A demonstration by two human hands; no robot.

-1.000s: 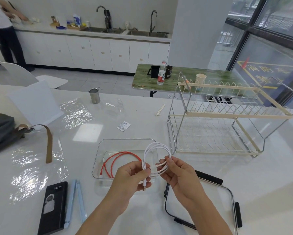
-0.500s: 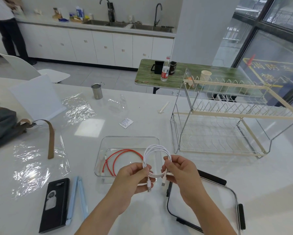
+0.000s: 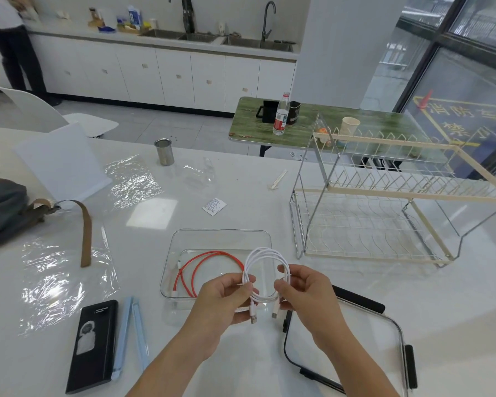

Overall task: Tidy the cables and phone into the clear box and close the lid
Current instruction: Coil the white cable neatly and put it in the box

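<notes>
Flanking clear box [image 3: 221, 234]: dish rack [image 3: 384, 202], lid [image 3: 355, 339], phone [image 3: 93, 345].

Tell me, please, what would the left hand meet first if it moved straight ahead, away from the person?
Probably the clear box: the left hand, gripping the white cable, sits near its front wall, above the red cable. Height is unclear.

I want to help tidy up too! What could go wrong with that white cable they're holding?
The white cable is only loosely looped between the left hand and right hand, so it might spring open when dropped into the clear box. Its loose plug ends could hang over the rim and stop the lid closing. It may also tangle with the red cable.
</notes>
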